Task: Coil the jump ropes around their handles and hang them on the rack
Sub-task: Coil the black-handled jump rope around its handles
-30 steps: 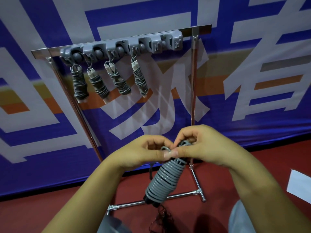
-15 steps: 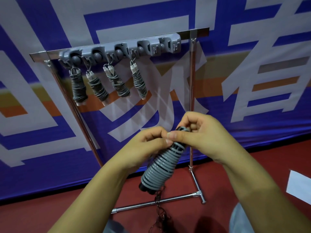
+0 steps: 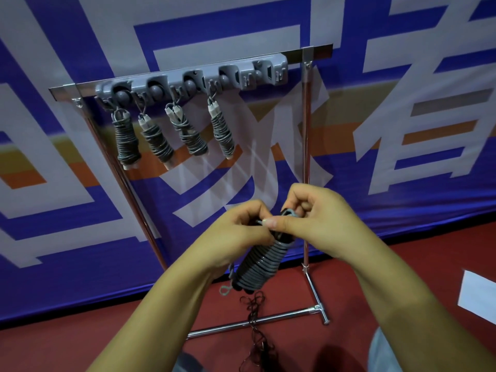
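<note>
A grey jump rope (image 3: pixel 261 260) is coiled tightly round its dark handles and hangs tilted between my hands. My left hand (image 3: pixel 241 233) pinches the rope at the top of the coil. My right hand (image 3: pixel 319 221) grips the upper end of the handles, with a small grey loop showing above its thumb. A short rope end with a loop (image 3: pixel 224 289) dangles at the coil's lower left. The grey hook rack (image 3: pixel 193 83) is mounted on a chrome stand (image 3: pixel 306 162) ahead. Several coiled ropes (image 3: pixel 126 140) hang from its left hooks; the right hooks are bare.
A blue, white and orange banner (image 3: pixel 402 103) hangs behind the stand. The stand's chrome foot bar (image 3: pixel 257 320) lies on the red floor. A thin dark tangle of string (image 3: pixel 255 312) trails below the coil. A white sheet (image 3: pixel 477 296) lies at the right edge.
Both hands have lifted the coiled rope slightly higher and closer to the rack. A short looped rope end now hangs free at the coil's lower left.
</note>
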`<state>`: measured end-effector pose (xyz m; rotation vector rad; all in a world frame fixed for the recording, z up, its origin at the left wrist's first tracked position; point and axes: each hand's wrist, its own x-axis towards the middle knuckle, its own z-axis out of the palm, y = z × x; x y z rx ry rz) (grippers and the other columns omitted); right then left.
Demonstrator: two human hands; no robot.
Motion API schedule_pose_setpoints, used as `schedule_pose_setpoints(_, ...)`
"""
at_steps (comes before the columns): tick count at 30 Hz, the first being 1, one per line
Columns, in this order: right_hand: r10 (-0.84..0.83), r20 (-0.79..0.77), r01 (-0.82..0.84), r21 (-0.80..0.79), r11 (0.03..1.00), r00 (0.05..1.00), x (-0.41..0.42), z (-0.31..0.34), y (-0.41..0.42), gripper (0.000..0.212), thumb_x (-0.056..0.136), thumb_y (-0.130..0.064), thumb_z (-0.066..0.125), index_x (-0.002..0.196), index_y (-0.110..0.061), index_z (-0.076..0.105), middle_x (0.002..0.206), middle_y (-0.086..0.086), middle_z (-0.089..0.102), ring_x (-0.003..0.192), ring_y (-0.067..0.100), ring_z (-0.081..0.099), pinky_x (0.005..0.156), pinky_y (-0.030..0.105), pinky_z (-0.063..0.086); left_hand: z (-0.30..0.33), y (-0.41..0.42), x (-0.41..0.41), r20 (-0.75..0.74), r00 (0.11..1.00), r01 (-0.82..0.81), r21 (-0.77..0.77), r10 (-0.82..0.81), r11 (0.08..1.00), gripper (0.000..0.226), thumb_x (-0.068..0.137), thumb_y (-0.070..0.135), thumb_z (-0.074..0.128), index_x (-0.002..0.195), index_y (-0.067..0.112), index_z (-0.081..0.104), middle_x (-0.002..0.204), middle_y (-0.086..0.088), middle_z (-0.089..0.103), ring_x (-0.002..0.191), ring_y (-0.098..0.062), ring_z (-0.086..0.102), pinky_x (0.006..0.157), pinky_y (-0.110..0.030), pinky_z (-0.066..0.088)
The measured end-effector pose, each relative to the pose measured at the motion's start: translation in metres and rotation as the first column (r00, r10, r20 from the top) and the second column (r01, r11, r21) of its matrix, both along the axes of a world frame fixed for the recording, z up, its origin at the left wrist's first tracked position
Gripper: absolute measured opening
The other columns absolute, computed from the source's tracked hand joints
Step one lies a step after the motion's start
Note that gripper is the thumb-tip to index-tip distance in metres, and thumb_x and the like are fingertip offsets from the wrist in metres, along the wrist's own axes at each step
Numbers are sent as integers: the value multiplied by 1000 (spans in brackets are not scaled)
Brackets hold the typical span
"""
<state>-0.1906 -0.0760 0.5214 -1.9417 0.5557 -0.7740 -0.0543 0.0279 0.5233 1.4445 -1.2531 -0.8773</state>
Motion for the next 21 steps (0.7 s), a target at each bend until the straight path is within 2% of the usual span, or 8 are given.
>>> schedule_pose_setpoints(3, -51, -28, 50, -33, 998, 998, 3, -2, 3, 37, 60, -39, 83, 63, -19, 53, 48, -11, 42, 48, 5, 37, 50, 28, 37, -5, -2, -1, 24, 999, -49, 20, 48, 999, 13, 62, 9, 61, 73, 11, 56, 73, -5, 58, 72, -16, 54, 70, -32, 44)
schedule_pose_setpoints(6, -73, -46, 73, -3, 997, 996, 2, -3, 2, 34, 57, -40, 85, 64, -21, 58, 51, -9, 51, 50, 5, 47, 52, 27, 42, -9, 3, -2, 65, 997, -47, 30, 45, 998, 15, 66, 19, 69, 78, 20, 60, 74, -7, 53, 73, -19, 48, 72, -38, 41)
schedule_pose_setpoints(9, -94, -52, 93, -12, 996, 994, 2, -1, 2, 33, 57, -43, 85, 65, -23, 59, 53, -14, 54, 50, 0, 48, 52, 23, 40, -11, 7, -7, 238, 960, -152, -9, 150, 988, 17, 77, 13, 74, 79, 21, 59, 63, 13, 45, 61, -5, 42, 64, -23, 39)
schedule_pose_setpoints(11, -118, -51, 114, -70, 991, 992, 4, 2, 5, 32, 60, -40, 85, 66, -22, 59, 55, -16, 56, 52, 0, 49, 53, 22, 40, -10, 7, -14, 373, 888, -246, -109, 269, 963, 22, 79, 10, 73, 77, 24, 56, 65, 13, 43, 58, 0, 39, 59, -15, 37)
schedule_pose_setpoints(13, -160, -35, 155, -123, 980, 986, 5, 5, 10, 31, 63, -38, 84, 68, -21, 59, 58, -11, 57, 55, 2, 51, 55, 24, 44, -11, 6, -20, 440, 822, -297, -211, 362, 931, 25, 79, 11, 73, 74, 27, 53, 68, 10, 41, 59, -3, 40, 58, -15, 37)
schedule_pose_setpoints(18, -230, -36, 219, -191, 957, 973, 5, 12, 18, 29, 67, -37, 82, 74, -19, 60, 64, -8, 58, 59, 4, 54, 55, 23, 46, -17, 3, -31, 457, 732, -390, -327, 506, 861, 26, 73, 23, 75, 71, 26, 49, 69, 7, 42, 63, -6, 41, 57, -14, 36)
schedule_pose_setpoints(21, -277, -12, 268, -217, 939, 961, 9, 11, 22, 31, 67, -38, 81, 73, -18, 58, 66, -6, 58, 64, 7, 55, 61, 35, 51, -17, -1, -39, 420, 716, -442, -346, 557, 828, 21, 70, 25, 71, 71, 21, 50, 68, 8, 42, 63, -4, 40, 57, -13, 36)
